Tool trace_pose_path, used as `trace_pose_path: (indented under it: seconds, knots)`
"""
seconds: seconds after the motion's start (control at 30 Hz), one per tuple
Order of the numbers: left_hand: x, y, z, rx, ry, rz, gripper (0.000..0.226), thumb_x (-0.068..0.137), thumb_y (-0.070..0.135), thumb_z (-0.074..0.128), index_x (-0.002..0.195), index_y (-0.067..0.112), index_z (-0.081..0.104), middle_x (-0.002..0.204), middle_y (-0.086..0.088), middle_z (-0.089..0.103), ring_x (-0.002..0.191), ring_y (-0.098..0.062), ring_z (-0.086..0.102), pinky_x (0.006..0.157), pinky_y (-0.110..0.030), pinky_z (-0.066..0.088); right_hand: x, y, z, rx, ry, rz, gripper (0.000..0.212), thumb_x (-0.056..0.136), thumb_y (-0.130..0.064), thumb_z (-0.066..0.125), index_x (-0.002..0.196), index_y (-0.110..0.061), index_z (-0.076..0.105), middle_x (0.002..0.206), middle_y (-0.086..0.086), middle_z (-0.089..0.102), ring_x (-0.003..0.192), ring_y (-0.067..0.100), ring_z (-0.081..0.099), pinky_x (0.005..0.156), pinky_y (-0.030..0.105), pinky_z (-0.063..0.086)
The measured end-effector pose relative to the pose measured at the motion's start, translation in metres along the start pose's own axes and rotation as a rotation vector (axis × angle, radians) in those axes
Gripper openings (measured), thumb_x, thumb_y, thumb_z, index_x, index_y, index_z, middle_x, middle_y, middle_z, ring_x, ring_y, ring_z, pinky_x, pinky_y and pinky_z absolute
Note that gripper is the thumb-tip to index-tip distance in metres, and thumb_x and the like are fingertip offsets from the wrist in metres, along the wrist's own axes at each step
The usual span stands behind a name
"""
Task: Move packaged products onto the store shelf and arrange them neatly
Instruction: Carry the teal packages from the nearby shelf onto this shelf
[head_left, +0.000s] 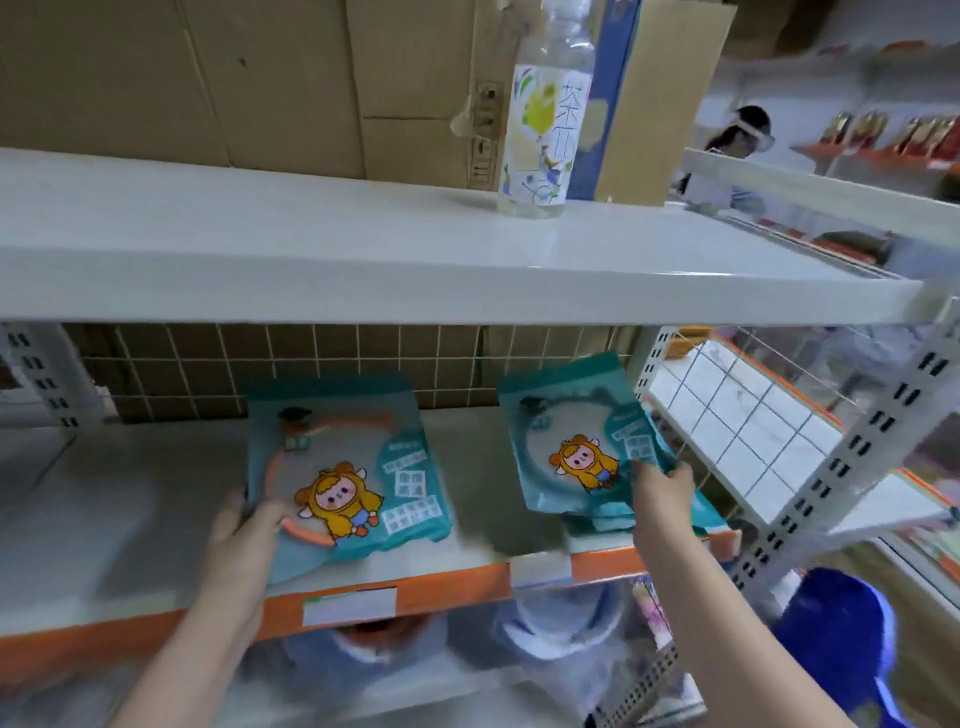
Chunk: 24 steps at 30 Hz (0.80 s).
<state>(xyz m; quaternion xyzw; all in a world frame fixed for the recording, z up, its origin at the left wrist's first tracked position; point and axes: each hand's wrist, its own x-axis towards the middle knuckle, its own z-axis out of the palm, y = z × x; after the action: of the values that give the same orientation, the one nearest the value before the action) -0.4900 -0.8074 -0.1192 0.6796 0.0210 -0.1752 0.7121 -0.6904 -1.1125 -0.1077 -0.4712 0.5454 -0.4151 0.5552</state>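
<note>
two teal packages, each printed with a cartoon child in a yellow coat, sit on the orange-edged middle shelf (467, 577). the left hand (247, 530) grips the near left corner of the left package (343, 467), which lies flat. the right hand (662, 493) pinches the right edge of the right package (571, 441), tilted up over more teal packs beneath it. behind them runs a brown tiled back wall (311, 358). on the white upper shelf (363, 249) stands a clear bottle (540, 119) before cardboard boxes (208, 78).
</note>
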Motion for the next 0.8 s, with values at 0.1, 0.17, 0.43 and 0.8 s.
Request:
trace_pose_path:
  seconds: [0.1,0.17,0.43,0.8]
  knots:
    - [-0.013,-0.002,0.029,-0.024,0.001,0.004,0.026,0.079,0.007,0.059,0.103,0.015,0.055,0.103,-0.022,0.065,0.087,-0.037,0.063,0.077,-0.045,0.051,0.042,-0.004,-0.008,-0.04,0.051,0.012,0.041,0.088,-0.017,0.059,0.125,-0.009,0.046,0.106,0.012,0.059,0.088,0.027,0.059,0.075,0.04,0.049]
    - [-0.019,-0.005,0.048,-0.019,0.001,0.009,0.018,0.085,0.004,0.055,0.092,0.021,0.054,0.098,-0.019,0.065,0.084,-0.035,0.063,0.076,-0.042,0.051,0.064,-0.002,-0.011,-0.14,0.062,-0.026,0.039,0.089,-0.015,0.059,0.125,-0.009,0.046,0.11,0.014,0.059,0.091,0.029,0.058,0.08,0.045,0.049]
    - [-0.035,-0.011,0.108,0.027,-0.056,-0.017,0.025,0.091,0.001,0.051,0.084,0.025,0.049,0.089,-0.014,0.063,0.076,-0.027,0.06,0.065,-0.034,0.048,0.104,0.028,-0.037,-0.865,0.09,-0.276,0.04,0.082,-0.032,0.064,0.116,-0.012,0.053,0.11,0.022,0.059,0.106,0.037,0.049,0.084,0.042,0.041]
    - [-0.031,-0.019,0.257,0.058,-0.347,-0.04,0.022,0.091,0.007,0.051,0.112,0.016,0.052,0.1,-0.009,0.064,0.087,-0.02,0.062,0.071,-0.033,0.05,0.128,0.041,-0.059,-0.74,-0.065,-0.27,0.036,0.086,-0.02,0.056,0.121,-0.015,0.051,0.113,0.014,0.059,0.103,0.033,0.055,0.072,0.034,0.038]
